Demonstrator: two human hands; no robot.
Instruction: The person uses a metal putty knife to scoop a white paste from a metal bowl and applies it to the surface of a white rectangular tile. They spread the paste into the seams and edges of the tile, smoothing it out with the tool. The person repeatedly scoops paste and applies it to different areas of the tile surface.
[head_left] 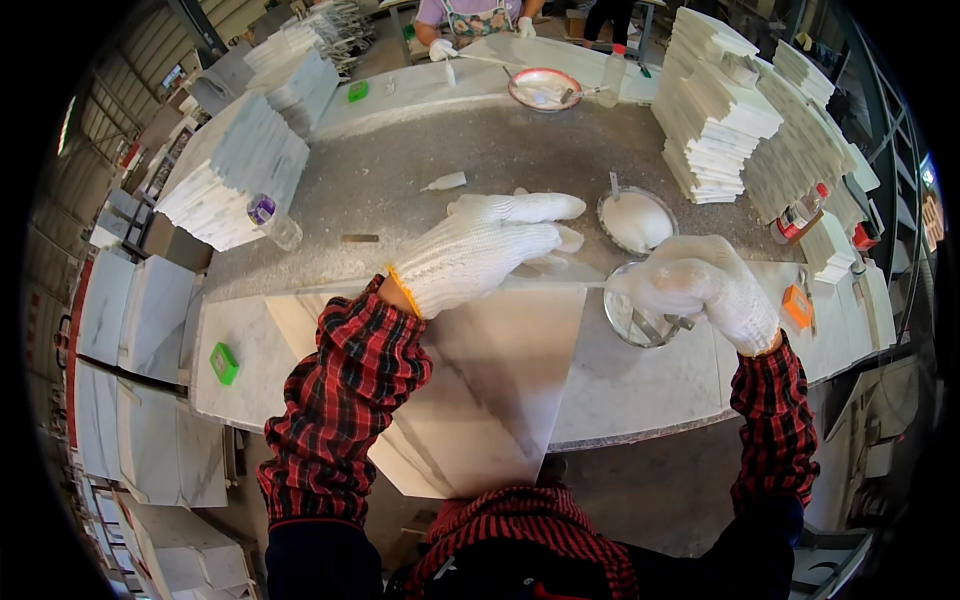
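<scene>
Both my hands wear white knit gloves. My left hand [480, 245] is stretched out, palm down, over the far edge of a grey-veined marble slab [490, 370] that juts past the table's near edge. My right hand [695, 285] is closed, with thumb and fingers pinched near the slab's far right corner. A thin pale tip shows at its fingers, but what it holds is hidden. Partly under that hand sits a round metal dish [650, 342] with a flat blade in it. Just beyond, a round dish [640, 222] carries a white heap and an upright spatula handle [614, 184].
Stacked marble tiles stand at left [235, 165] and right [715, 120]. A clear bottle [275, 222], small squeeze bottle [445, 182], green box [223, 363] and orange box [797, 306] lie around. Across the table, a gloved co-worker [480, 20] faces a red-rimmed basin [545, 88].
</scene>
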